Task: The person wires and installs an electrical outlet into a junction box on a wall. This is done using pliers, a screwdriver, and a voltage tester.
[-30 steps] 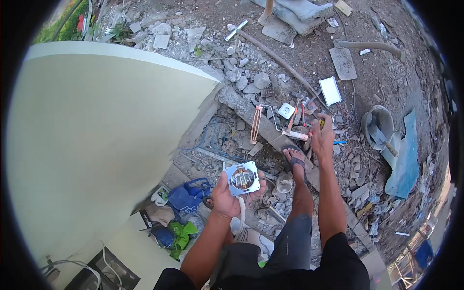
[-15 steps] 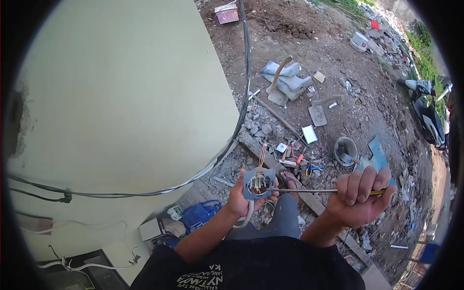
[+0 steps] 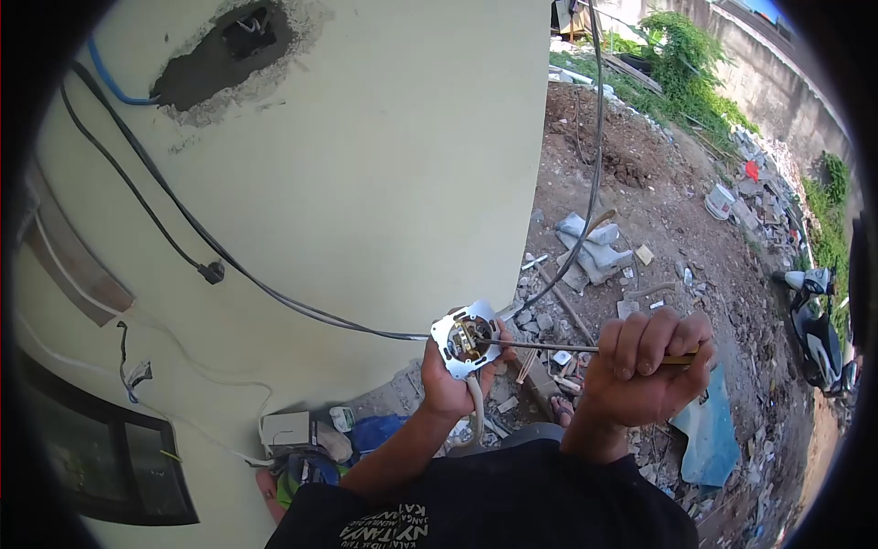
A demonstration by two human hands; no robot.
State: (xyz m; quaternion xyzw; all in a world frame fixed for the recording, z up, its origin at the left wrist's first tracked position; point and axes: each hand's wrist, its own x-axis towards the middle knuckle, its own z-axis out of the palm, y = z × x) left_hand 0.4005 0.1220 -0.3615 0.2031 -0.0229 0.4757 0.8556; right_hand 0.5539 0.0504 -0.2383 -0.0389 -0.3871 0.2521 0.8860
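Observation:
My left hand (image 3: 445,382) is closed around an electrical socket insert (image 3: 465,340) with a light metal mounting frame and brass contacts inside. A thick pale cable (image 3: 476,403) hangs from beneath the socket, and thin copper-coloured wires (image 3: 526,368) show just right of it. My right hand (image 3: 645,371) forms a fist around the handle of a long screwdriver (image 3: 558,347); a bit of yellow handle shows by the thumb. The shaft runs left, nearly level, and its tip reaches the inside of the socket. The exact spot the tip touches is too small to make out.
A pale wall (image 3: 366,183) stands at left, with a rough cut-out (image 3: 224,59) and dark cables (image 3: 274,295) along it. A cardboard box (image 3: 286,428) and a blue bag (image 3: 373,434) lie below. Rubble, a hoe, a blue sheet (image 3: 709,430) and a motorbike (image 3: 809,320) are at right.
The view has swung up and left, bringing the wall cut-out into sight. The socket has tilted, so its frame looks brighter. Both hands keep their hold, and the screwdriver tip stays at the socket.

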